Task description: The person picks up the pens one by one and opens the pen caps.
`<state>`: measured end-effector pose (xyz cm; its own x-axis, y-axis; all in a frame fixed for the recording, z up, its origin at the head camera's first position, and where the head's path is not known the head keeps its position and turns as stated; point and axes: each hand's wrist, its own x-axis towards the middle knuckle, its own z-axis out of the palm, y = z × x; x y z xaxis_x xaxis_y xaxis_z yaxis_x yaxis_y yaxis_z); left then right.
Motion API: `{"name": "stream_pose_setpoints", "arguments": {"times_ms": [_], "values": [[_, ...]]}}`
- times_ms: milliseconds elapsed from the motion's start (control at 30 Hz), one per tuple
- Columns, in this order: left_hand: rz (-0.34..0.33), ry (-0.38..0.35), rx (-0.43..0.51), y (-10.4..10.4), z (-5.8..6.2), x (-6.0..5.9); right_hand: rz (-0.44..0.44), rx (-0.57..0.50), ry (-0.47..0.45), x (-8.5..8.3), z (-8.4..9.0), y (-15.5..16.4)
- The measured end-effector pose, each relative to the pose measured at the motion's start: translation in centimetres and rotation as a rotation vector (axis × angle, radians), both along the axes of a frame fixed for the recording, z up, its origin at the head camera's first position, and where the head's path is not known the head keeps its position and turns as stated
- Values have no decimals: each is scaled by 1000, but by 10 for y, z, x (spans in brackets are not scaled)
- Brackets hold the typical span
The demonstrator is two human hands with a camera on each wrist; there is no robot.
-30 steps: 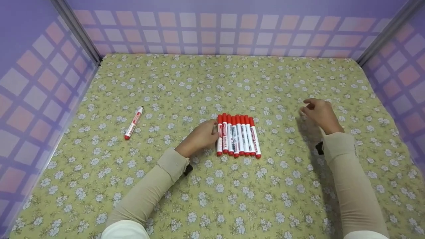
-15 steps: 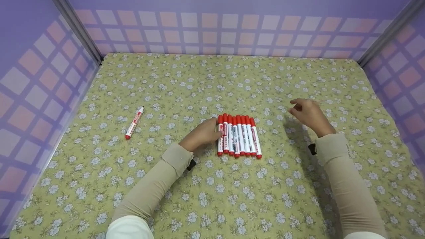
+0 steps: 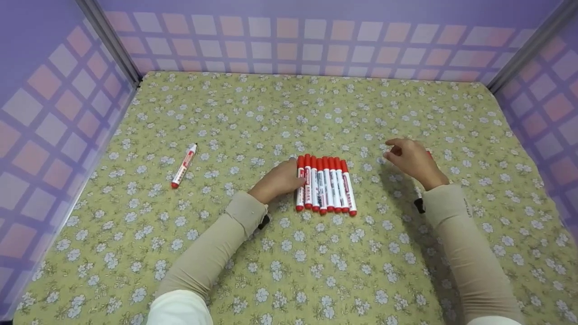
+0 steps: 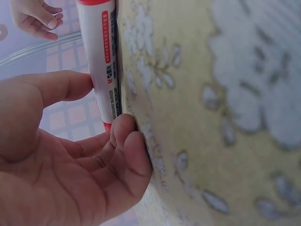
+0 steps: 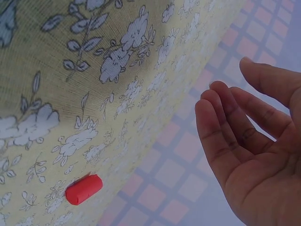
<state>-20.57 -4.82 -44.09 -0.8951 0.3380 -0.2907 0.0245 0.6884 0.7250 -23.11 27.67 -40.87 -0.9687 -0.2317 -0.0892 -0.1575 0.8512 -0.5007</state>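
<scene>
Red-capped whiteboard markers (image 3: 327,187), several of them, lie side by side in a row. My left hand (image 3: 280,180) rests against the row's left end. In the left wrist view, the left thumb (image 4: 70,87) presses the barrel of the end marker (image 4: 99,56), with the other fingers loosely bent by its far red end. My right hand (image 3: 413,160) hovers to the right of the row, fingers relaxed and nothing held. In the right wrist view, a loose red cap (image 5: 83,189) lies on the cloth near that hand (image 5: 258,141).
Far to the left lies an uncapped marker (image 3: 184,166), its dark tip pointing away. A flowered yellow-green cloth (image 3: 289,271) covers the table. Purple checked panels (image 3: 280,40) stand at the back and both sides.
My right hand has moved left toward the row, uncovering a bit of red beside it. The left hand has shifted slightly right, its thumb now overlapping the end marker. The markers look unmoved.
</scene>
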Motion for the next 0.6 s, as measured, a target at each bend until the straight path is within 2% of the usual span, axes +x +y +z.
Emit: {"name": "stream_pose_setpoints", "arguments": {"times_ms": [267,600], "values": [[64,-41,-17,4,2,-2,8,-2,-7,0,-1,-4],[91,-52,-91,6,5,-10,2,21,-36,-3,-2,-10]]}}
